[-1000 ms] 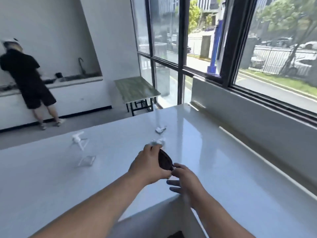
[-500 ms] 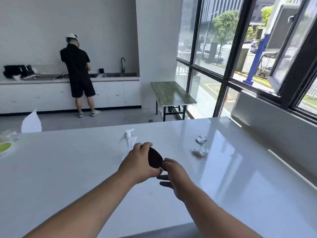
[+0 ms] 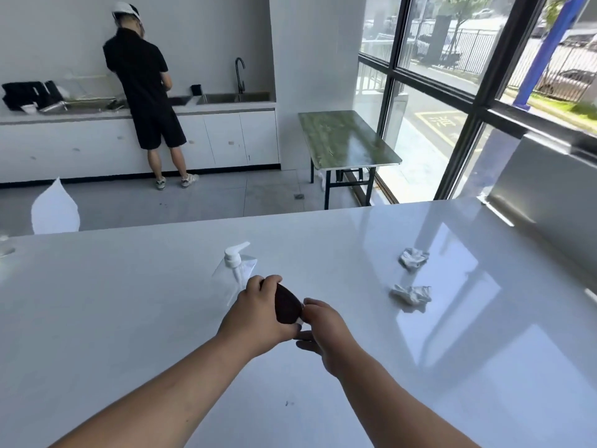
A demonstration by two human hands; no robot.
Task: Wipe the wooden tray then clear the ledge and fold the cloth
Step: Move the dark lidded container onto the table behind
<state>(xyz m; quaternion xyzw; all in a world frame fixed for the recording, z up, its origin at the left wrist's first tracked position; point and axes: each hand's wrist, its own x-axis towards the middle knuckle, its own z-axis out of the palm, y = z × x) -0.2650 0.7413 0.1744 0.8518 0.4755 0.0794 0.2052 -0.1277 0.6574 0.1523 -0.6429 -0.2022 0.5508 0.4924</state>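
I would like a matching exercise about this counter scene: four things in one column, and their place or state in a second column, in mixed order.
Things:
1. dark wooden tray
2. pump bottle
3. crumpled tissues
4. green table

Places or states:
A. lying on the white counter, to the right
B. held between left hand and right hand
C. on the floor beside the window
D. upright on the counter, beyond the hands

Pairs: 1-B, 2-D, 3-A, 4-C

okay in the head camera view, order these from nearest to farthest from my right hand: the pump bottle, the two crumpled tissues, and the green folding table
From the right hand:
1. Pump bottle, up and left, just beyond the left hand.
2. Nearer crumpled tissue, to the right on the white counter.
3. Farther crumpled tissue, behind that one.
4. Green folding table, across the floor by the window.
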